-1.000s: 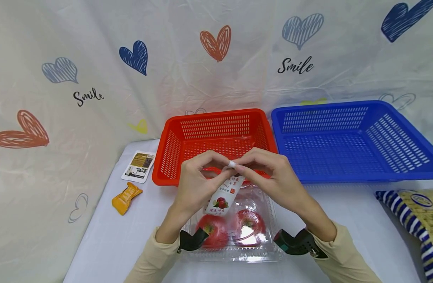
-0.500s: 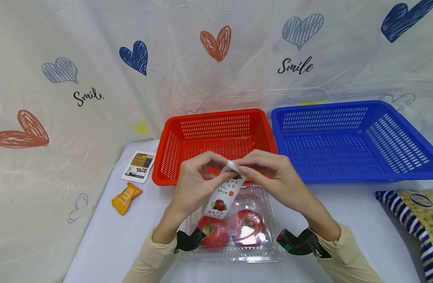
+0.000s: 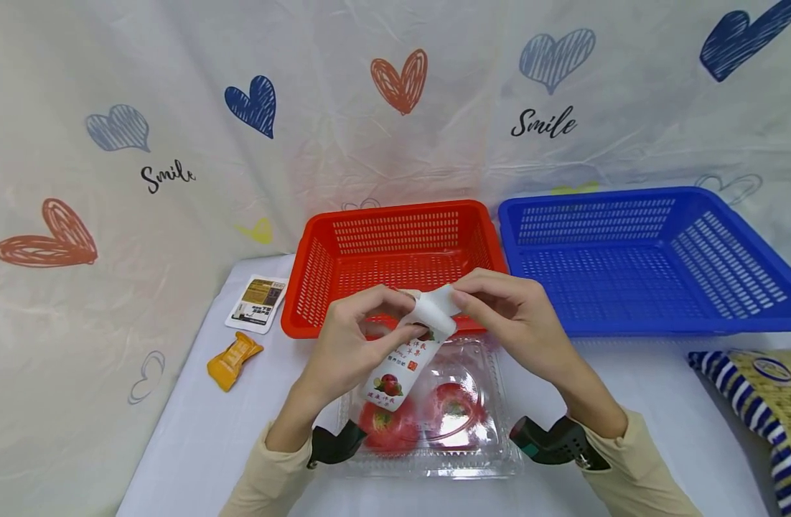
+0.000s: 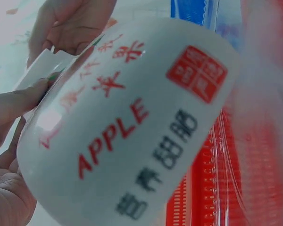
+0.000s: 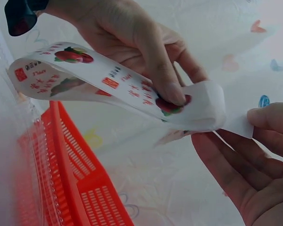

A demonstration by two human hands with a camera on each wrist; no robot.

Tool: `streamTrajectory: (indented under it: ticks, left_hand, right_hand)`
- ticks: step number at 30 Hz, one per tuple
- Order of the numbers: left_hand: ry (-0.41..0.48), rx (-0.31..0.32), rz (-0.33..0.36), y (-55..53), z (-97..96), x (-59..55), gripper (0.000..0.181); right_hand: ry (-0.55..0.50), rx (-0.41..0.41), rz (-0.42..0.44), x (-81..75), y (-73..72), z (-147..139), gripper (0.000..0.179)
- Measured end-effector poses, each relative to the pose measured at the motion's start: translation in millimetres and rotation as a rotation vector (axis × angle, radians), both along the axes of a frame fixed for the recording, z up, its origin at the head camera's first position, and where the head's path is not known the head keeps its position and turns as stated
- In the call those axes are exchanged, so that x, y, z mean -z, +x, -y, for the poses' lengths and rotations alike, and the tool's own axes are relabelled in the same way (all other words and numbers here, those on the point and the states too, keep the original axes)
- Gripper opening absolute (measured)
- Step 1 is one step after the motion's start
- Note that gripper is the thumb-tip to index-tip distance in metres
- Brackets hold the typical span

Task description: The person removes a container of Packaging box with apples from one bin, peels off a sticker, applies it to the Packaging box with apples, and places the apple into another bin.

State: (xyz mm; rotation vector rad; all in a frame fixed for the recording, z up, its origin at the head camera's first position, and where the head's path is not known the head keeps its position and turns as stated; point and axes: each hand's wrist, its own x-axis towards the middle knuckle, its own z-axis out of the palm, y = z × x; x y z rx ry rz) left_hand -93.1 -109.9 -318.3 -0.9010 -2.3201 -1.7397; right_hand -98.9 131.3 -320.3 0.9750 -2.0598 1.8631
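Note:
A white paper label strip (image 3: 395, 380), printed with apples and red lettering, hangs in a loop between the hands. My left hand (image 3: 353, 341) pinches its upper part between thumb and fingers. At the strip's plain white end, my right hand (image 3: 521, 327) pinches it with thumb and forefinger. In the right wrist view the looped label strip (image 5: 104, 70) droops toward the left, while the right hand (image 5: 269, 174) holds its end. Below the hands lies a clear plastic box (image 3: 434, 468) with a red apple (image 3: 385, 431) and another apple (image 3: 456, 409) inside.
A red basket (image 3: 395, 210) stands behind the hands, with a blue basket (image 3: 596, 195) to its right. At left lie a white flat packet (image 3: 256, 303) and an orange wrapped snack (image 3: 234, 360). A striped yellow bag (image 3: 766, 402) sits at the right edge.
My right hand has moved to the right, away from the left, drawing out the strip's white end. The left hand has shifted slightly left and down, and the strip's hanging loop with it.

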Motion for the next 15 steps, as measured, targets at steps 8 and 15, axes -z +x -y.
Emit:
streamTrajectory:
  ticks: [8, 15]
  left_hand:
    - [0.035, -0.001, 0.122, 5.6, 16.5, 6.3, 0.030]
    - [0.027, -0.078, 0.145, 13.4, 44.3, 15.3, 0.036]
  right_hand:
    - [-0.080, 0.075, 0.058, -2.2, 2.2, -6, 0.017]
    - [-0.116, 0.110, 0.113, -2.3, 4.3, -13, 0.017]
